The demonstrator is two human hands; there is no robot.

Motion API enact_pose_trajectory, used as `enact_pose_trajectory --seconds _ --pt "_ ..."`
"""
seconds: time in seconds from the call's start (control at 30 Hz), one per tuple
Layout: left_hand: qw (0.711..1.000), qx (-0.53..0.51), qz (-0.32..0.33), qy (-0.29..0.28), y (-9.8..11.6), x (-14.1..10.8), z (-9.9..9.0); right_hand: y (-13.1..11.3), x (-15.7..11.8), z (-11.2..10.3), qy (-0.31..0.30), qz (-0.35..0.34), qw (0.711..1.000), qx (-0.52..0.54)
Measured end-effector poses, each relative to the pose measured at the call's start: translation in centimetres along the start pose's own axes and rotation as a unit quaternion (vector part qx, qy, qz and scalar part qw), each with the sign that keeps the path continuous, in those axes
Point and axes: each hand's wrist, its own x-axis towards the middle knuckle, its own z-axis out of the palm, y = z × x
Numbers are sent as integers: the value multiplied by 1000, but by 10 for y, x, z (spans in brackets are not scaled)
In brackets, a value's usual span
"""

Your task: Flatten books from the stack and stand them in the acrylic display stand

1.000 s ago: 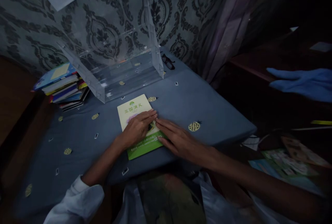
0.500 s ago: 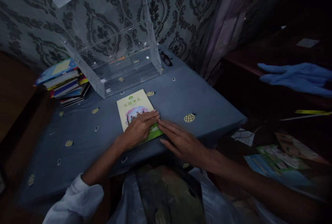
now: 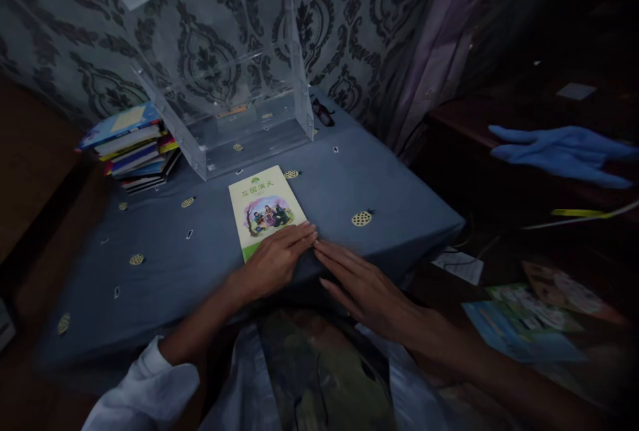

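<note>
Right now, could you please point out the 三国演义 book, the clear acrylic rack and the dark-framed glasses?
三国演义 book (image 3: 268, 213), head view: cover illustration.
Clear acrylic rack (image 3: 302, 100), head view: right side panel.
Dark-framed glasses (image 3: 323, 113), head view: middle of the frame.

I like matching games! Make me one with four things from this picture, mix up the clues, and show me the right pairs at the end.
Things:
1. picture-cover book
2. stack of books
3. stand
4. glove

Clues:
A. see-through, in front of the patterned wall
B. blue, off to the right of the table
C. its lower part is hidden behind the left hand
D. piled up at the left side of the table

Right pairs: 1-C, 2-D, 3-A, 4-B
</note>
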Motion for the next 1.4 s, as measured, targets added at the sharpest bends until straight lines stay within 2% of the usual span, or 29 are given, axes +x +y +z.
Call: enact_pose_trajectory --seconds 0.27,0.47,0.6,0.77,1.1,1.23,1.4 --pt "1000 8 -15 -9 4 -1 -1 1 13 -2 17 0 1000 -23" --pt "999 -7 -39 9 -9 -8 -6 4 37 -2 -12 -29 999 -8" --pt "997 -17 -55 42 -31 -18 -8 9 62 9 -36 -45 998 7" --pt "995 -21 -69 76 -70 -33 -10 15 99 34 -75 -80 994 15" --pt "985 -38 -131 109 -140 -53 -30 23 192 70 -158 -121 980 11" --pt "976 -40 -165 135 -157 -57 -27 29 212 80 -164 -130 978 9" --pt "970 -43 -191 145 -158 -60 -25 31 216 84 -177 -131 975 7"
